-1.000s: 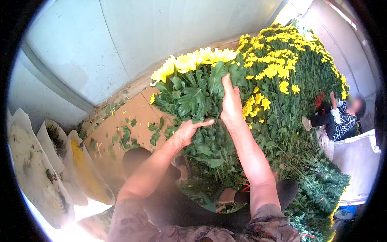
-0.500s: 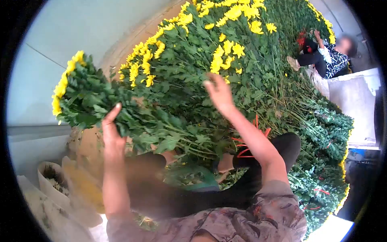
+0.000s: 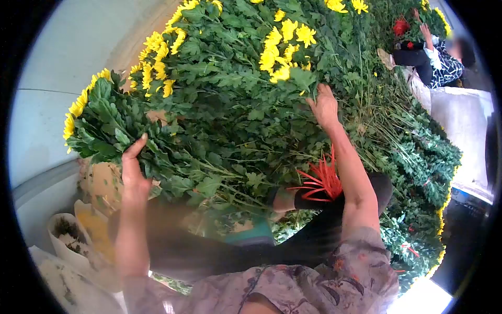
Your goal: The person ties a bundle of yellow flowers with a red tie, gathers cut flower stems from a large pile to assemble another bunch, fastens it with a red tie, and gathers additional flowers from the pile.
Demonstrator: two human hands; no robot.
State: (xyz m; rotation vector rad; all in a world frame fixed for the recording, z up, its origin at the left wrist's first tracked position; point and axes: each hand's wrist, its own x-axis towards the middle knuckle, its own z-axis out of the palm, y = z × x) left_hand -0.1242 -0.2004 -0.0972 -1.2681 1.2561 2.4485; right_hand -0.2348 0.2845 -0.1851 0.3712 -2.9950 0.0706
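Note:
My left hand point(image 3: 135, 165) is closed around a bunch of yellow chrysanthemums point(image 3: 104, 118), thumb on top. The bunch lies slanted, with its blooms to the far left and its stems running right over my lap. My right hand point(image 3: 325, 109) is at the large pile of chrysanthemums point(image 3: 225, 99), its thumb and fingers apart beside leafy stems. Whether its fingertips touch a stem, I cannot tell. Just left of that hand is a cluster of yellow blooms point(image 3: 282, 49).
Red ties point(image 3: 321, 180) fan out by my knee. More bundled chrysanthemums point(image 3: 418, 204) are stacked at the right. Another person point(image 3: 444, 65) sits at the upper right, near more red ties point(image 3: 401, 26). White containers point(image 3: 68, 235) stand at the lower left, beside the pale wall point(image 3: 57, 99).
My right hand has moved right across the pile, away from the yellow blooms. My left hand still holds its bunch. The view has shifted, and more of the red ties shows.

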